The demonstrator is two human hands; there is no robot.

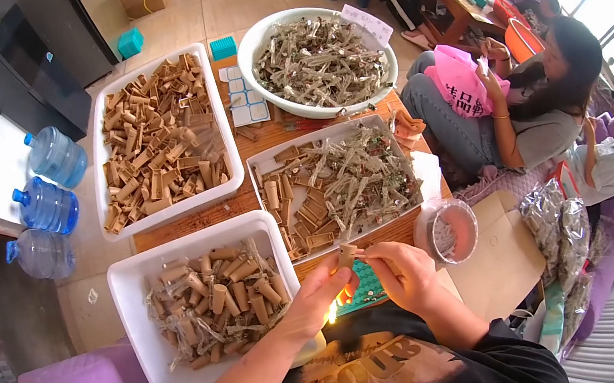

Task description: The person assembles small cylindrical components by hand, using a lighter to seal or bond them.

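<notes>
In front of my chest, my left hand (329, 289) is closed around a tan cork-shaped plastic casing (347, 254). My right hand (403, 273) meets it there, thumb and finger pinched at the casing's side on something too small to make out. A bright yellow glow (333, 314) shows just under my left fingers. Past my hands lies a white tray (257, 192) with tan casing halves at its left and a heap of clear-wrapped wire bundles at its right. Left of my left hand, a white bin (132, 322) contains cork-shaped pieces with clear strands.
A large white tray (103, 165) of casings and a round white basin (248, 71) of wire bundles stand farther back. By my right hand are a clear tub (460, 235) and a cardboard piece (501, 256). A seated person (541, 87) works at the right; water jugs (50, 206) stand left.
</notes>
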